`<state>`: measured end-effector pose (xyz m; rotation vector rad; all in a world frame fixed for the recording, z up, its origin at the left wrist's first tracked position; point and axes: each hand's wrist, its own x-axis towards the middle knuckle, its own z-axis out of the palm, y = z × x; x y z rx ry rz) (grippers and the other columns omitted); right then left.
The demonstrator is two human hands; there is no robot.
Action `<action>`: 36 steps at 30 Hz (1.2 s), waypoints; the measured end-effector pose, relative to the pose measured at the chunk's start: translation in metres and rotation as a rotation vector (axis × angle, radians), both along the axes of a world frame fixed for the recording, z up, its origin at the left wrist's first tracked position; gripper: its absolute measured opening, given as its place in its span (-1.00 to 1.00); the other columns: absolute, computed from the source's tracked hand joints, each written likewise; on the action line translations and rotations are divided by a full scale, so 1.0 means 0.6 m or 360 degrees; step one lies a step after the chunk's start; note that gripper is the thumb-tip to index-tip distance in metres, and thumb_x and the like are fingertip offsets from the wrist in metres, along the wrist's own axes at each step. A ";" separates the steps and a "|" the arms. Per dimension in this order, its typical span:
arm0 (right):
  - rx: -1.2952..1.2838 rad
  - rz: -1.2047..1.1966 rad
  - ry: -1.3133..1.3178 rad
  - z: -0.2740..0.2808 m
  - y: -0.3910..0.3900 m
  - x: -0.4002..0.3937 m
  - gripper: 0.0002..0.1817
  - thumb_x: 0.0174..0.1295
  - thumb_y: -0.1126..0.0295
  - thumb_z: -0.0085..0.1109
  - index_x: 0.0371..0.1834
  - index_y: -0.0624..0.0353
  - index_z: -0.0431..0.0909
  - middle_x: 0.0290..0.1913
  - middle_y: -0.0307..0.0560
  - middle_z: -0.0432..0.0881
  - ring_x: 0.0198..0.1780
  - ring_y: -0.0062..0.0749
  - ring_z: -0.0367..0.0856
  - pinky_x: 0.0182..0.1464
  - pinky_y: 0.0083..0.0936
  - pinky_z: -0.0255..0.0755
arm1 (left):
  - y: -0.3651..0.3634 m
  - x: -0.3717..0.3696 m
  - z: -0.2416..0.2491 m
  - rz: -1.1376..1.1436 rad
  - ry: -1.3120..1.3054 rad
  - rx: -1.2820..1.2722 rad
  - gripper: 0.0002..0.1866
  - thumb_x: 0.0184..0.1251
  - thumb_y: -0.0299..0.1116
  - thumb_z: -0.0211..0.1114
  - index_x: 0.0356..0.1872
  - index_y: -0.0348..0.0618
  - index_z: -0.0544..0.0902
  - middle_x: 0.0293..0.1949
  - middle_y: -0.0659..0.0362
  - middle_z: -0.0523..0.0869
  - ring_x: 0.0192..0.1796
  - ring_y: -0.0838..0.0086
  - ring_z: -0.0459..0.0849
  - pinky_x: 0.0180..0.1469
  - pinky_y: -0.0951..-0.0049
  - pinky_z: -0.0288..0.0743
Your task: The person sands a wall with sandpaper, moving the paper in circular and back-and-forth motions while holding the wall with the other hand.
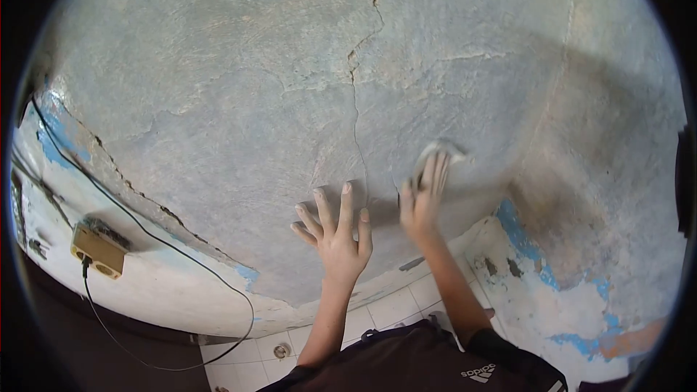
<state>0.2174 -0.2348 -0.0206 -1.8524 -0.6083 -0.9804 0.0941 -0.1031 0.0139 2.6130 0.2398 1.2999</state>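
My left hand (337, 238) has its fingers spread against the grey plastered wall (239, 116), with pale dust on the fingertips. Just right of it, my right hand (423, 203) presses a pale, whitish sheet or pad (449, 151) to the same wall. Motion blurs that hand, and its fingers cover most of the pad, so the exact kind does not show. A thin crack (356, 116) runs down the plaster from the top and ends near my left fingertips.
A yellowish socket box (98, 250) with a plugged-in black cable (170, 247) is on the left wall. Blue paint peels at the lower right (519, 232). Below lies a white tiled floor (392, 308) with a round drain (282, 350). A wall corner rises on the right.
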 end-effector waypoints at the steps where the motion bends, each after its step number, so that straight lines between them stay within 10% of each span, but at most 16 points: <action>1: 0.0118 -0.0009 0.0119 0.049 -0.012 0.002 -0.21 0.59 0.10 -0.21 0.61 0.50 -0.18 0.63 0.50 -0.21 0.65 0.42 -0.31 0.60 0.17 -0.38 | 0.002 -0.004 -0.002 -0.0027 0.0016 0.0002 -0.44 0.48 -0.10 0.21 0.48 0.18 0.47 0.63 -0.14 0.04 0.65 -0.23 -0.41 0.47 -0.32 -0.74; 13: -0.0213 -0.0024 -0.0119 0.029 0.060 -0.065 -0.27 0.55 0.18 -0.16 0.59 0.51 -0.07 0.60 0.54 -0.08 0.62 0.46 -0.15 0.58 0.24 -0.26 | 0.006 -0.028 -0.034 -0.0022 0.0018 -0.0192 -0.42 0.51 -0.09 0.17 0.51 0.13 0.42 0.65 -0.15 -0.05 0.63 -0.30 -0.42 0.46 -0.37 -0.72; 19: -0.0362 0.0087 -0.0397 0.189 0.048 -0.055 -0.28 0.49 0.23 -0.07 0.60 0.39 0.02 0.60 0.42 0.03 0.61 0.39 -0.07 0.56 0.23 -0.18 | 0.032 -0.067 0.041 0.0073 -0.0043 -0.0342 -0.36 0.54 -0.09 0.12 0.58 0.02 0.29 0.63 -0.27 -0.14 0.63 -0.33 -0.43 0.45 -0.43 -0.61; 26: -0.0875 0.0331 -0.0207 0.012 0.089 -0.124 -0.21 0.33 0.17 0.10 0.58 0.33 0.14 0.57 0.37 0.13 0.58 0.33 0.08 0.53 0.24 -0.09 | 0.058 -0.102 0.026 0.0195 -0.0069 -0.0440 -0.33 0.57 -0.09 0.08 0.61 -0.02 0.19 0.65 -0.24 -0.20 0.64 -0.26 -0.43 0.48 -0.41 -0.55; 31: -0.0561 0.0211 -0.0587 0.205 0.096 -0.082 -0.22 0.38 0.15 0.03 0.59 0.33 0.13 0.58 0.35 0.12 0.60 0.30 0.04 0.55 0.24 -0.15 | 0.053 -0.112 0.013 0.0259 -0.0051 -0.0547 -0.34 0.60 -0.11 0.05 0.62 -0.05 0.17 0.64 -0.24 -0.22 0.64 -0.24 -0.40 0.53 -0.32 -0.42; 36: -0.0708 0.0329 -0.0505 0.163 0.102 -0.105 -0.21 0.35 0.17 0.06 0.59 0.31 0.13 0.59 0.31 0.13 0.60 0.28 0.06 0.55 0.25 -0.16 | 0.050 -0.108 -0.003 0.0207 -0.0173 -0.0654 -0.35 0.62 -0.11 0.04 0.61 -0.08 0.16 0.64 -0.25 -0.23 0.65 -0.24 -0.39 0.55 -0.26 -0.33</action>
